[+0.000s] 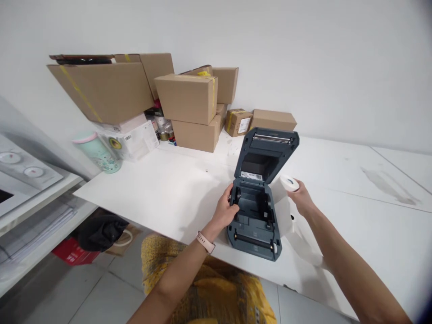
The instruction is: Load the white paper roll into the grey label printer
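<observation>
Printer (249, 222), boxy dark-grey plastic, stands open on the white table (189, 180), a black roller (253, 241) across its front; left hand (223, 212) grips its side wall, right hand (300, 198) holds a white paper roll (289, 183) alongside.

Forearms (177, 276) forward, left grip (223, 212) clamped, thumb (234, 209) inward; right grip (302, 198) curled, apparently closed, partly hidden.

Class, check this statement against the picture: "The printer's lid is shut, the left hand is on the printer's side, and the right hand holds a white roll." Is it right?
Not quite: the lid is not shut. The head view shows it raised open. The rest stands: the left hand is on the printer's side, and the right hand holds a white roll.
</observation>
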